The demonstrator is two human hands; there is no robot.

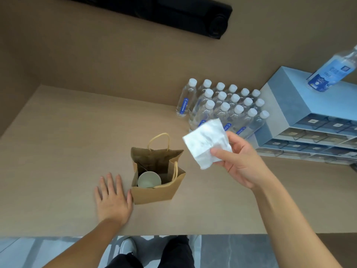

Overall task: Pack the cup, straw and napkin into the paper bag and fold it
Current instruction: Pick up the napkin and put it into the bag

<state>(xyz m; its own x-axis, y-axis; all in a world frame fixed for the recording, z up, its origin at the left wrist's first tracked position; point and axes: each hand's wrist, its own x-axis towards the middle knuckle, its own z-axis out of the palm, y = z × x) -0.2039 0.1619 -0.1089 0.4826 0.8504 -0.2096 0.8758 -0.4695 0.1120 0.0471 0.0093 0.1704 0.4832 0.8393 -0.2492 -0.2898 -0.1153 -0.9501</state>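
A brown paper bag (154, 195) with twisted handles stands open in the middle of the table. A pale paper cup (149, 179) sits upright inside it. My right hand (241, 165) holds a white napkin (206, 143) in the air, up and to the right of the bag's mouth. My left hand (113, 198) lies flat on the table with fingers spread, its thumb touching the bag's left side. No straw is visible.
Several water bottles (222, 107) stand in rows at the back right. A blue drawer unit (301, 120) sits beside them with one bottle (332, 72) on top. The table's front edge (173, 234) is close to my body. A black object (164, 14) hangs on the wall.
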